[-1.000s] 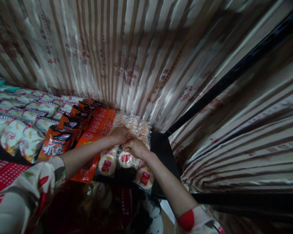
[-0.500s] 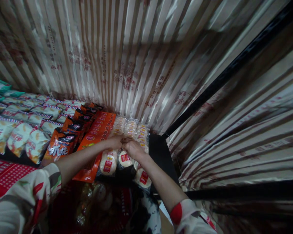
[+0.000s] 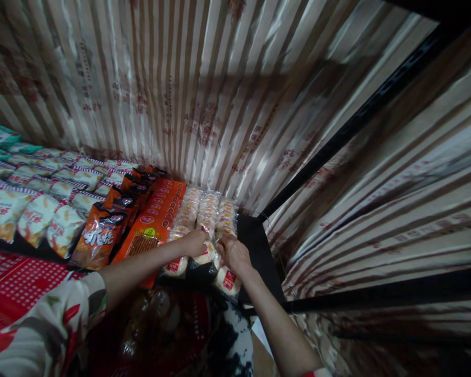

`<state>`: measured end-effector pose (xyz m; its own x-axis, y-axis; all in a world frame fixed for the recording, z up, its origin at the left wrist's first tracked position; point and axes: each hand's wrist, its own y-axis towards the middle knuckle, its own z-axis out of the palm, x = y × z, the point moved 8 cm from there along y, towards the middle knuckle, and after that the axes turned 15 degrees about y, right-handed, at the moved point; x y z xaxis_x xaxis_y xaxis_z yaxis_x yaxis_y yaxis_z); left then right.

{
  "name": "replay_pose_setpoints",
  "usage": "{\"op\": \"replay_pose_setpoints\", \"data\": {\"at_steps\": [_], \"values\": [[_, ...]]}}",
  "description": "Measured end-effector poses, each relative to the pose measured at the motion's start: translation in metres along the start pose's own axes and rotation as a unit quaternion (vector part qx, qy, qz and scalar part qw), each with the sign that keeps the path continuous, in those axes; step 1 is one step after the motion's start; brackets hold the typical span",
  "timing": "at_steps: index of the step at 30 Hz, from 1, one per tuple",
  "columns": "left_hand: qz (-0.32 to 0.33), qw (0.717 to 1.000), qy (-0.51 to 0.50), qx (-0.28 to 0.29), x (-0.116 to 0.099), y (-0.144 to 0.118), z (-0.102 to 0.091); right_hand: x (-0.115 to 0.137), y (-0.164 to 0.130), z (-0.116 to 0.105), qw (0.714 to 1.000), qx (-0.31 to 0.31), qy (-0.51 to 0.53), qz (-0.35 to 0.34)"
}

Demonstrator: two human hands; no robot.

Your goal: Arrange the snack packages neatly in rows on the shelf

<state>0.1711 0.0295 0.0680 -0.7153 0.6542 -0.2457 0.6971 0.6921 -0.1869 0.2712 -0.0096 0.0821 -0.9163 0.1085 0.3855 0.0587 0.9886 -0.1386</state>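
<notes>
Gripping clear bun packs on the black shelf, left hand and right hand both closed

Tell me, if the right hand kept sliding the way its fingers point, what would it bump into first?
Probably more of the clear plastic packs of round pale buns, since the right hand points up that row toward the striped shiny curtain; depth is unclear.

Bun packets: clear glossy plastic
Orange bags: shiny foil-like plastic
Striped sheet: glossy, creased
Shelf: matt black
</notes>
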Motion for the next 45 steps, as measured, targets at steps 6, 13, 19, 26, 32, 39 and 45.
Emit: {"op": "replay_pose_setpoints", "data": {"at_steps": [6, 13, 19, 26, 32, 39, 45], "values": [[-0.050, 0.998, -0.030, -0.024, -0.015, -0.019, 0.011, -0.001, 0.017, 0.009, 0.999, 0.006, 0.013, 0.030], [-0.022, 0.996, -0.065, -0.061, -0.037, -0.050, 0.034, -0.001, 0.023, 0.008, 0.996, -0.007, 0.040, 0.081], [-0.017, 0.997, -0.068, -0.038, -0.054, -0.066, 0.057, 0.001, 0.028, 0.008, 0.995, 0.018, 0.033, 0.096], [-0.058, 0.989, -0.114, -0.069, -0.057, -0.067, 0.068, -0.002, 0.036, 0.011, 0.996, 0.001, 0.053, 0.068], [-0.069, 0.976, -0.176, -0.103, -0.057, -0.061, 0.073, 0.008, 0.039, 0.007, 0.994, -0.023, 0.105, 0.011], [-0.114, 0.965, -0.203, -0.124, -0.051, -0.057, 0.056, 0.047, 0.046, 0.010, 0.992, 0.014, 0.046, -0.117], [-0.151, 0.965, -0.182, -0.111, -0.039, -0.053, 0.060, 0.066, 0.058, 0.014, 0.982, 0.064, 0.011, -0.177]]}}
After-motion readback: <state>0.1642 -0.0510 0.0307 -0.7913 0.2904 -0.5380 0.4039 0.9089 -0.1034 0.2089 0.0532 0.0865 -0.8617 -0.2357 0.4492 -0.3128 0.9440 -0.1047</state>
